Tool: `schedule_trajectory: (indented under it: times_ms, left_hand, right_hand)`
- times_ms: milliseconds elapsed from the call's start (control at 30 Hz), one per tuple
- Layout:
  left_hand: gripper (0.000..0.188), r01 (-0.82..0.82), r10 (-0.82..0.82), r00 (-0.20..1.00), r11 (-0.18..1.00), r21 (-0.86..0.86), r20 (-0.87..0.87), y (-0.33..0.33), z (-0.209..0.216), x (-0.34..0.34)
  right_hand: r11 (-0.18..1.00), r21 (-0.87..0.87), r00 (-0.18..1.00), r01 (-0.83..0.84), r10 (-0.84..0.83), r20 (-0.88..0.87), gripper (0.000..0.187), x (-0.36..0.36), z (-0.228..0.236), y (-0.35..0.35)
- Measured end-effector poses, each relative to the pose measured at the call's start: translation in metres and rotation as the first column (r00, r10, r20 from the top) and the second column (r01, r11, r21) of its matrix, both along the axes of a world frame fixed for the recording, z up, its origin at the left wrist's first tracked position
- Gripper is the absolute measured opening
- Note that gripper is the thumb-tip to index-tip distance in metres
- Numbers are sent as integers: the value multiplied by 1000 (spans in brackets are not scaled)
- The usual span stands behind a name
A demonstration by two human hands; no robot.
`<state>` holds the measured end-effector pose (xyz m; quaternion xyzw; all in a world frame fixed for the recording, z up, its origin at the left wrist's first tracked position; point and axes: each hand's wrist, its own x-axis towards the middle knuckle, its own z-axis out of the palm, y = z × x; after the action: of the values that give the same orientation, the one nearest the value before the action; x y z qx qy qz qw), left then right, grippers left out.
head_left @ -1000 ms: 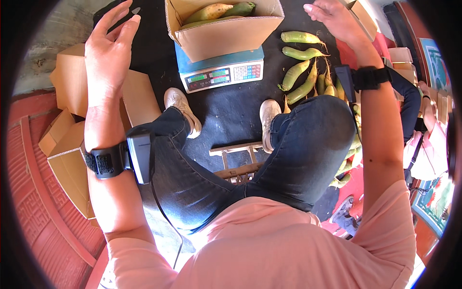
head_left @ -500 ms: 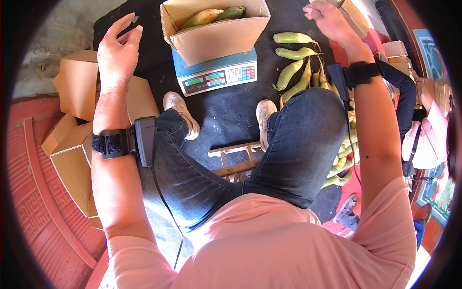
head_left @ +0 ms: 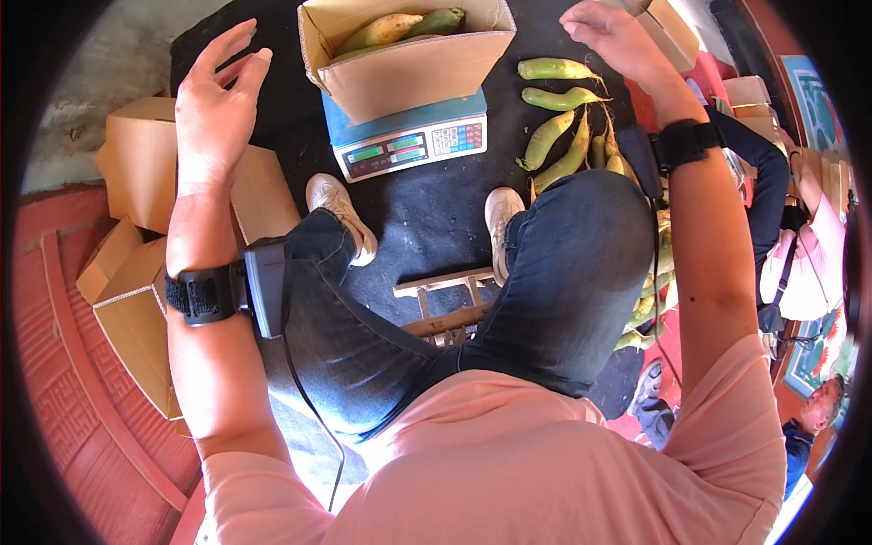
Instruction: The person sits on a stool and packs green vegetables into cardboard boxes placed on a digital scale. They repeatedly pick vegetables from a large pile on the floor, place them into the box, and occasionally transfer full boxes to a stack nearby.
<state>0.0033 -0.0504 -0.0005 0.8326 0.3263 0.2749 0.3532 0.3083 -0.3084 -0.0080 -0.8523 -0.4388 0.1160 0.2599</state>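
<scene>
While left hand [head_left: 216, 104] hangs with grip wide, right hand [head_left: 604, 29] has bent fingers, cannot tell its grip; brown box [head_left: 409, 84] with radishes [head_left: 383, 34] sits between hands, on scale [head_left: 409, 152].

The supporting surface is a dark floor covering [head_left: 409, 218], its finish scuffed and marked with pale specks. A blue-and-white digital scale [head_left: 406, 136] stands directly on it, bearing an open cardboard box [head_left: 413, 80] on its platform. To the right of the scale, long green radishes [head_left: 559, 97] lie on the covering, several with thin roots attached; the lower ones are partly hidden by a knee. Two pale shoes [head_left: 341, 213] rest on it below the scale, set apart. A red surface [head_left: 643, 104] adjoins at right.
</scene>
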Motion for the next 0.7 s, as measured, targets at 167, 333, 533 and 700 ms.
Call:
schedule_trajectory:
  times_ms: [167,333,533,700]
  left_hand:
    - [39,81,-80,996,996,-28,39,-8,8,6]
    - [35,195,-188,980,975,-107,68,-19,14,6]
    - [39,203,-202,979,968,-146,20,-18,16,0]
    - [40,173,-175,985,976,-134,-5,-22,16,9]
  right_hand:
    - [988,-55,984,146,-151,-91,44,43,-20,-41]
    - [969,-72,971,238,-236,28,41,42,-49,-110]
    - [893,-129,901,431,-434,5,16,-22,-121,-239]
    - [846,-366,859,388,-476,-191,10,-148,-198,-319]
